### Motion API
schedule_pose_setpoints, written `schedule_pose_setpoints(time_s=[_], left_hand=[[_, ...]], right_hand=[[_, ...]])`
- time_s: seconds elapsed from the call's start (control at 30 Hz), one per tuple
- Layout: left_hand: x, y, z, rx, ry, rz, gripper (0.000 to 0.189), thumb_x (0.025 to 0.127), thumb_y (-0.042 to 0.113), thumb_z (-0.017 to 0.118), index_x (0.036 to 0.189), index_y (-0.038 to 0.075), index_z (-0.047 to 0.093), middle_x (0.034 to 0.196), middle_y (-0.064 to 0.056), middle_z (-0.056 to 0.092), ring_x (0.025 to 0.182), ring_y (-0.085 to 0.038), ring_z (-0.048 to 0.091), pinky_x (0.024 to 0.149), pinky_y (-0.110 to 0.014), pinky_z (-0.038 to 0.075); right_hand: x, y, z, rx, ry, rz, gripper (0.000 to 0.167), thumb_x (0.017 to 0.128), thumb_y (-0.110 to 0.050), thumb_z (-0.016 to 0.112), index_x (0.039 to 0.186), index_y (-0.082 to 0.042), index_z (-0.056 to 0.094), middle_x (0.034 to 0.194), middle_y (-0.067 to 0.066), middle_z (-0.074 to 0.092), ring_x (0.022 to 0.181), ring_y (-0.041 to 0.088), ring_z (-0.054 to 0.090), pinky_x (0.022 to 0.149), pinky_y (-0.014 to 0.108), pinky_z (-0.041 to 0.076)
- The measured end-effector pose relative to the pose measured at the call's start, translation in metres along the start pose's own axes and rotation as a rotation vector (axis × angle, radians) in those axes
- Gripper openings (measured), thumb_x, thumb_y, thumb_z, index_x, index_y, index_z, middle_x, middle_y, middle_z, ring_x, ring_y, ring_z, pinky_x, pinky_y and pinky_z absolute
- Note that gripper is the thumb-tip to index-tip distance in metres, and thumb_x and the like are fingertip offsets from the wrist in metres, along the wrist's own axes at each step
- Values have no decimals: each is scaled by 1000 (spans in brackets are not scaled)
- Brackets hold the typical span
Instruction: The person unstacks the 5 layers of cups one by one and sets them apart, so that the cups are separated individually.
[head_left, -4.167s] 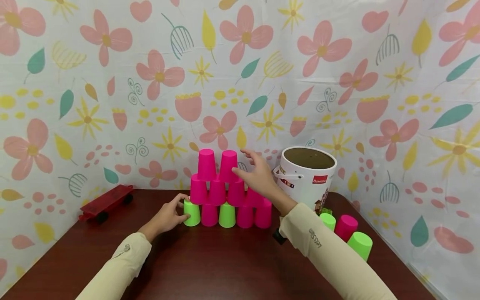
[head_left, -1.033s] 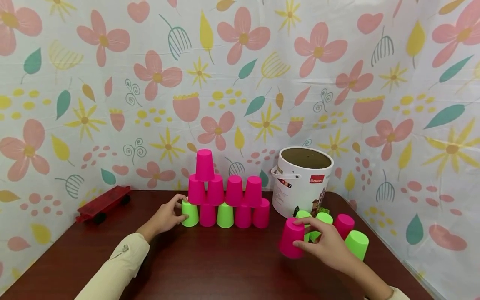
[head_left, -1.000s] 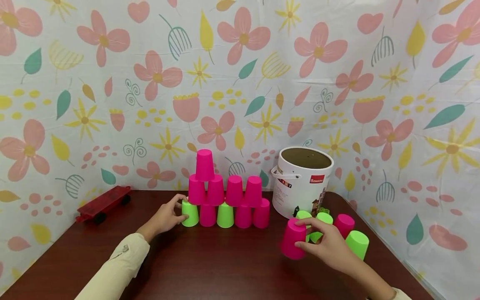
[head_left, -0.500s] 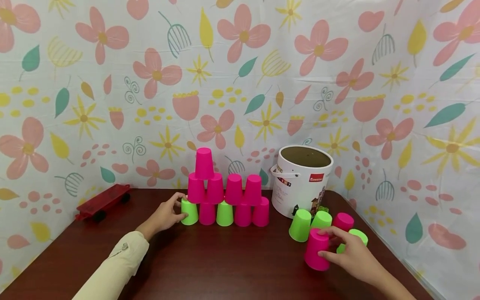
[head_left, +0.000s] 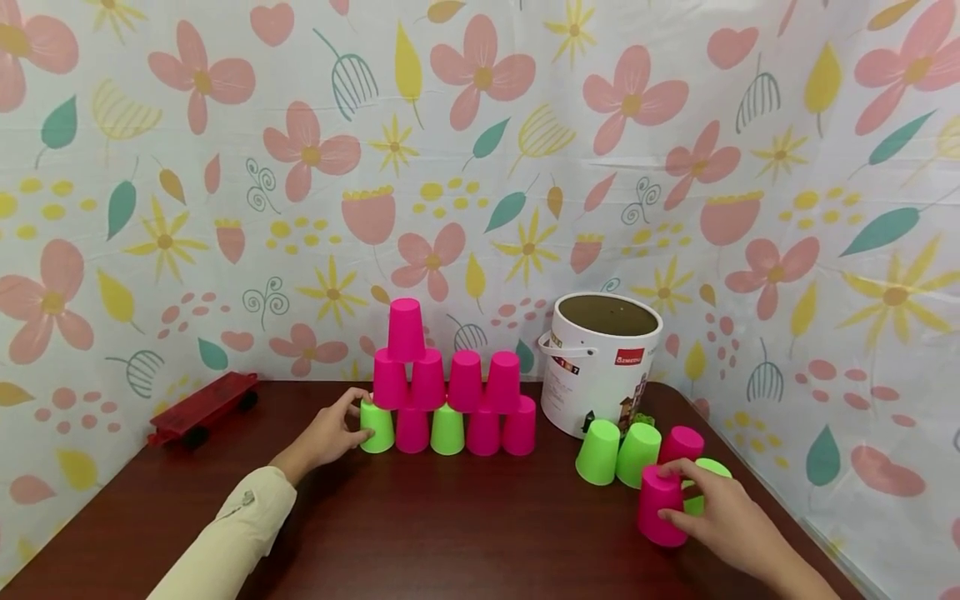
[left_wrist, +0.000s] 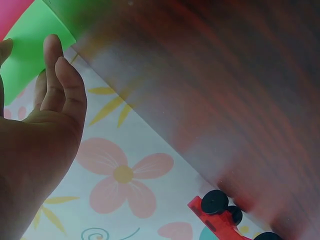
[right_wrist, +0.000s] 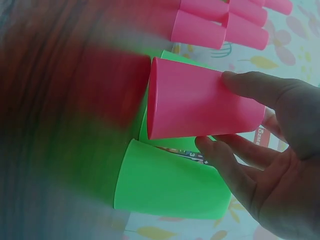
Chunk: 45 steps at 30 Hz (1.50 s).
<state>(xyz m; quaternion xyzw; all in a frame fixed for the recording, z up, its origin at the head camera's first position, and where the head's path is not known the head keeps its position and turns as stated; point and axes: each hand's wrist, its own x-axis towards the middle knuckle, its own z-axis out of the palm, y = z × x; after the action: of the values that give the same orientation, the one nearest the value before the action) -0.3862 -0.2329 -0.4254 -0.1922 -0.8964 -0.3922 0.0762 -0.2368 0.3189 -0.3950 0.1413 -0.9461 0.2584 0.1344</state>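
Observation:
A pyramid of upside-down cups stands at the table's middle: a mixed green and pink bottom row, a pink row [head_left: 465, 382] above, and a single pink cup [head_left: 406, 330] on top at left. My left hand [head_left: 327, 429] holds the bottom row's leftmost green cup [head_left: 377, 427] between thumb and fingers; the left wrist view shows that green cup [left_wrist: 30, 50] at its upper left. At the right, my right hand [head_left: 723, 517] pinches a pink cup [head_left: 660, 508], upside down, in front of other cups. In the right wrist view, thumb and fingertips grip this pink cup [right_wrist: 195, 102] near its base.
Beside the right hand stand green cups [head_left: 598, 454] [head_left: 637, 455] and a pink cup [head_left: 682, 443], with another green cup [head_left: 708, 479] partly behind the hand. A white bucket [head_left: 596, 375] with a handle stands behind them. A red toy skateboard [head_left: 202, 408] lies at back left.
The right hand took the second top-row pink cup off the pyramid and carried it down to the right, moving closer to the near right side. The left hand stayed at its green cup.

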Motion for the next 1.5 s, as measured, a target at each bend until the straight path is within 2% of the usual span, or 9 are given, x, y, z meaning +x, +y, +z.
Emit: schedule_pose_setpoints(time_s=[0.27,0.43,0.53,0.77,1.23,1.5], left_hand=[[-2,1,-2,-4,2,-9,48,86,6,76,121,16,45,107,-20,67,52,-24,59,57,-32,50],[-5,1,-3,-2,-10,-21,48,86,7,76,121,15,44,106,-18,67,52,-20,57,57,-33,50],[-5,1,-3,-1,-6,-23,48,86,7,76,121,15,44,106,-19,67,52,-20,58,57,-33,50],[-4,2,-2,3,4,-18,48,86,6,77,120,16,45,105,-18,67,53,-21,59,57,-32,50],[-4,3,0,13,-1,-3,48,86,5,76,121,14,44,106,-21,67,53,-21,59,57,-31,50],[-1,3,0,7,-7,-12,48,87,5,75,122,15,44,109,-21,66,53,-23,60,58,-32,51]], right_hand=[[0,2,-3,-15,-2,25,50,72,-20,89,112,-10,62,102,4,67,79,16,68,64,28,55],[2,2,-5,-53,-37,90,48,75,-24,87,113,-12,61,89,0,65,67,9,60,53,25,47],[2,1,-5,-76,-41,112,48,76,-24,87,114,-12,61,80,-2,62,62,8,55,50,26,43],[2,1,-7,-96,-31,127,48,75,-24,87,114,-10,62,78,-3,61,61,11,52,49,26,43],[2,3,-3,-160,79,22,41,71,-13,88,105,-7,67,81,-3,63,58,4,47,52,24,44],[4,4,-4,-164,103,-1,38,70,-9,89,103,-8,69,98,6,68,63,7,55,56,24,50]])
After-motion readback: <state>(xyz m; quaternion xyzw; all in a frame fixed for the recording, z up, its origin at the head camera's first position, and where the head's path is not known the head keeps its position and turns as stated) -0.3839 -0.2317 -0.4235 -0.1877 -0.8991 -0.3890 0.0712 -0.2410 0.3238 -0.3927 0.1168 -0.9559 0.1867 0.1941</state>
